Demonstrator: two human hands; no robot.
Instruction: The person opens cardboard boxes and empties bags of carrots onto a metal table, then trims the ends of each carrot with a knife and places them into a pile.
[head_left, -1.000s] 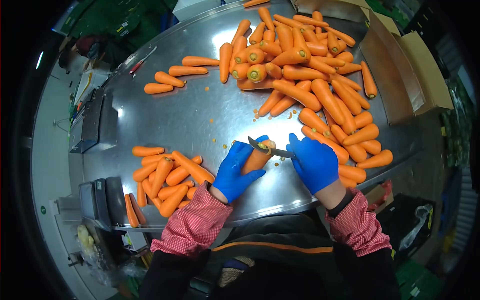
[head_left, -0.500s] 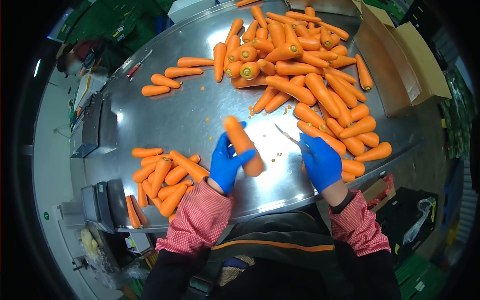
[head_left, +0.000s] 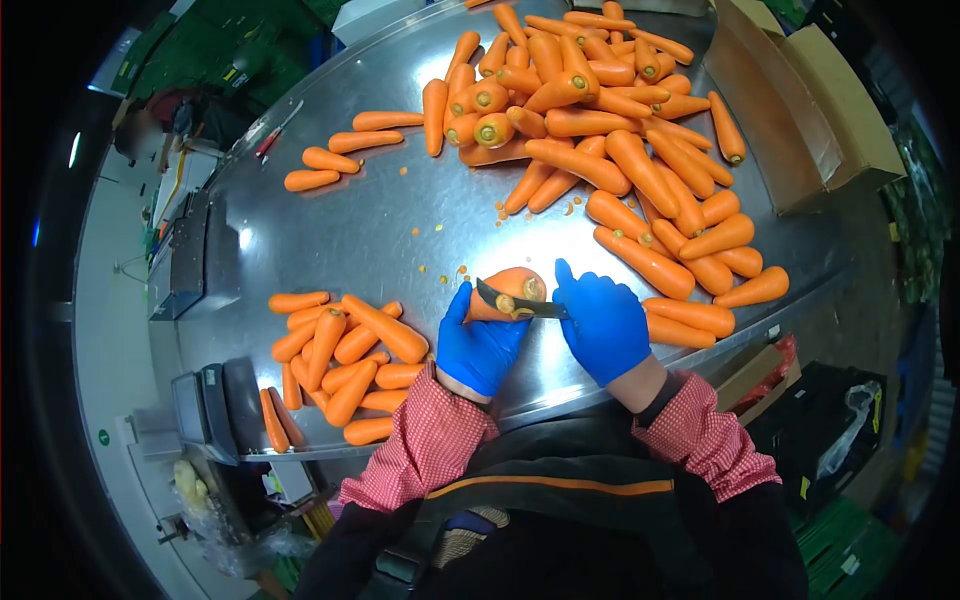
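Observation:
My left hand, in a blue glove, is wrapped round a thick carrot just above the metal table. The carrot's stem end faces towards my right hand. My blue-gloved right hand is closed on a small knife with a dark blade. The blade lies across the carrot near its end, and a small pale round bit sits at the blade. Orange trimmings are scattered on the table just beyond my left hand.
A large carrot heap covers the far right of the metal table. A smaller pile lies at left. A red-handled knife rests near the far left edge. An open cardboard box stands at right. Another person is far left.
My left hand has turned the carrot and drawn it lower. My right hand has moved left, bringing the knife from beside the heap onto the carrot.

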